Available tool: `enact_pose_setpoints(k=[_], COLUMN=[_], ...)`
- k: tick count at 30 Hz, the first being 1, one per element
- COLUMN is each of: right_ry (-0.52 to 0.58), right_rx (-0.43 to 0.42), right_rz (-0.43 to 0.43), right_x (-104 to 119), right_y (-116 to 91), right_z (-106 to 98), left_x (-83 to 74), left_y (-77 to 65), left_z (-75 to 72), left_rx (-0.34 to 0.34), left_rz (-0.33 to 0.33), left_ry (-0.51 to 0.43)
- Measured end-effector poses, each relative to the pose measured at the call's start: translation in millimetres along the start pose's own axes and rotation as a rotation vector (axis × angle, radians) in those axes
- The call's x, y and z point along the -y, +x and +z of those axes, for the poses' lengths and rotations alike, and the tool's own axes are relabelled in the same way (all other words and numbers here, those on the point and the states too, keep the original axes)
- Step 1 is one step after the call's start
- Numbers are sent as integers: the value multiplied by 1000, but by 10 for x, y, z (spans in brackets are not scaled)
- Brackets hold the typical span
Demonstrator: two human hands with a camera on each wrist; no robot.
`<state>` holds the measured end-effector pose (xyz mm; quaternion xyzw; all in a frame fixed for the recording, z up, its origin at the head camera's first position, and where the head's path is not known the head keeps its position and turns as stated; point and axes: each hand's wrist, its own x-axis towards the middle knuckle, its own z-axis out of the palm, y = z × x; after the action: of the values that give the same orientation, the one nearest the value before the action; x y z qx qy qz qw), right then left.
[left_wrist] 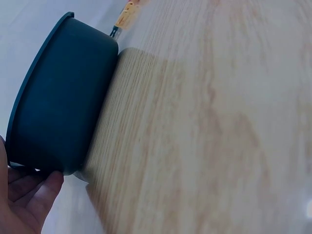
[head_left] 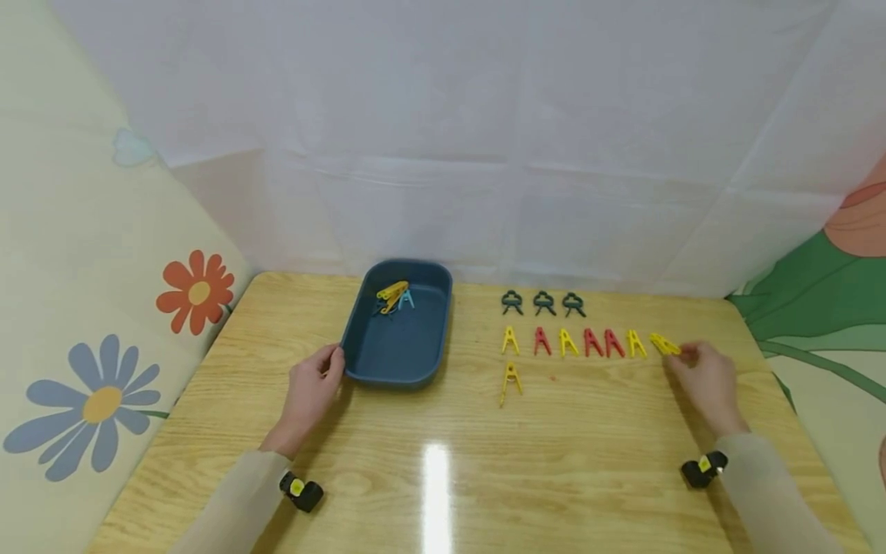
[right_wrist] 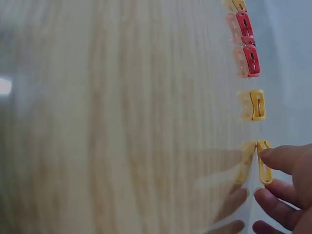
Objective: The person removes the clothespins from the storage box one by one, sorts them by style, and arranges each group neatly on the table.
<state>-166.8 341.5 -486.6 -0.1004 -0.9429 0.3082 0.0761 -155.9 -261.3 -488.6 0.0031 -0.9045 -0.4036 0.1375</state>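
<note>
My left hand point(head_left: 314, 385) holds the dark blue plastic bin point(head_left: 394, 362) at its near left corner; in the left wrist view the thumb point(left_wrist: 47, 192) lies against the bin's wall. Inside the bin, toward its far left, are yellow clothespins point(head_left: 392, 292), a light blue clothespin point(head_left: 406, 298) and something dark beneath them. Over at the right end of a row of clothespins, my right hand point(head_left: 707, 381) pinches a yellow clothespin point(head_left: 664, 344), which lies tilted compared with its neighbours. The right wrist view shows that yellow clothespin point(right_wrist: 264, 163) between thumb and fingers, low over the table.
Left of the held clothespin, the row has yellow and red clothespins point(head_left: 542, 341). Three dark green clips point(head_left: 544, 302) line up behind it, and one yellow clothespin point(head_left: 511, 380) lies in front. The wooden table point(head_left: 554, 462) backs onto a white sheet point(head_left: 443, 154).
</note>
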Motion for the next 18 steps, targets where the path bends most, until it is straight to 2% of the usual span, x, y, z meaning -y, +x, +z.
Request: enact_pose_setpoints(k=[8, 13, 18], right_ry=[-124, -163, -190], right_rx=[10, 9, 22], right_rz=[-19, -28, -2], right_x=[27, 56, 79], right_y=[-12, -3, 5], right_z=[28, 31, 26], left_x=[16, 25, 28], left_y=[7, 5, 7], left_z=[9, 15, 19], left_rx=[0, 4, 11], left_rz=[8, 2, -1], left_ry=[-6, -8, -11])
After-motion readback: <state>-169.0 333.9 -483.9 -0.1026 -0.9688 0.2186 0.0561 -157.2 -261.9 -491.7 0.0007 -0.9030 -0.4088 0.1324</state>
